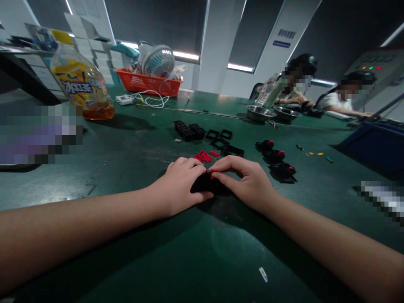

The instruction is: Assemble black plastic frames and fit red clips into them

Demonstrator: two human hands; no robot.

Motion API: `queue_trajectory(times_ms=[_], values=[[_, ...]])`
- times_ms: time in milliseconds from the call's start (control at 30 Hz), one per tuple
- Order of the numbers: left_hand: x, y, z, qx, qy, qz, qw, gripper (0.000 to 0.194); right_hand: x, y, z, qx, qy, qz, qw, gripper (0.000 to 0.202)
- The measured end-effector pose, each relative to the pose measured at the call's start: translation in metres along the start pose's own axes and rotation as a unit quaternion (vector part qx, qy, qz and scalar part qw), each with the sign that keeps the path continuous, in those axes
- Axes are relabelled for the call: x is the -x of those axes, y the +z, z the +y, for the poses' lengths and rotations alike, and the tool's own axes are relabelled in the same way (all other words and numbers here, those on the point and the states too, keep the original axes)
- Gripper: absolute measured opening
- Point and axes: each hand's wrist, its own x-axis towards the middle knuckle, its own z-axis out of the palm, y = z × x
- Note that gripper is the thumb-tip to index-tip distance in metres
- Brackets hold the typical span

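Observation:
My left hand (181,183) is closed around a black plastic part (199,184) low over the green table. Between the thumb and forefinger of my right hand (248,181) is a small red piece (212,173), touching the top of that black part. Much of the black part is hidden by my fingers. Just beyond my hands lie several loose red pieces (203,156). Farther back are black square frames (221,144) and a cluster of black blocks (189,131). To the right, black parts with red pieces on them (275,155) stand in a row.
A bottle of orange drink (83,84) stands at the left. An orange-red basket (150,82) holds a small fan (158,61), with a white cable beside it. Metal bowls (260,112) and a blue bin (372,143) are on the right, where two people sit.

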Motion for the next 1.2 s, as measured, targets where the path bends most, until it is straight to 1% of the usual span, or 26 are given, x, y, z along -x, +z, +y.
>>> queue_trajectory(times_ms=[267,700,867,1200], values=[[0.0002,0.0021,-0.0015,-0.001,0.007,0.01,1.0,0.044,-0.0008,0.0006,0.0004,0.002,-0.003,-0.002,1.0,0.004],[0.0007,0.0011,0.0009,-0.006,-0.005,0.0,1.0,0.047,-0.0012,-0.0004,0.0006,0.008,-0.008,-0.004,1.0,0.004],[0.0001,0.001,0.0007,-0.004,-0.005,0.005,1.0,0.047,-0.0008,-0.0005,-0.0001,0.007,-0.007,-0.003,1.0,0.005],[0.0002,0.0003,0.0012,-0.006,-0.006,0.001,1.0,0.045,-0.0007,-0.0003,0.0001,0.016,-0.011,-0.005,1.0,0.006]])
